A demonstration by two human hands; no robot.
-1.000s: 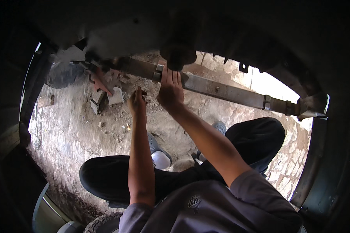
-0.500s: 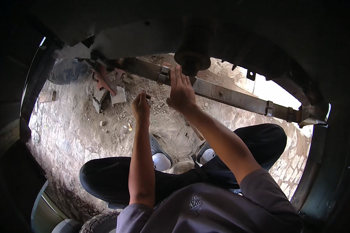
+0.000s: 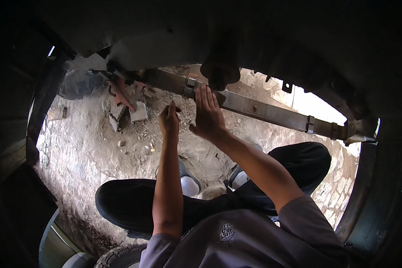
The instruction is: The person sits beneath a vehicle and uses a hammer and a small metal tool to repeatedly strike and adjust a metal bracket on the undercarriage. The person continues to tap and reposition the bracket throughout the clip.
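Observation:
A long worn leaf spring with metal clamps crosses in front of me, sloping down to the right. My right hand is stretched flat, fingertips at the spring's near face, just below a dark rounded bump stop. To its left, my left hand is raised below the spring, apart from it. Its fingers are curled in and one finger points up. Whatever the left hand may hold is too small and hidden to make out.
A red metal stand leans beside broken concrete blocks at the far left. Dark vehicle bodywork arches overhead and down both sides. Rubble lies on the dirt floor. A tyre lies at the lower left, near my folded legs.
My left hand has shifted slightly right and turned a little. My right hand has dropped slightly along the spring, with its fingers still straight.

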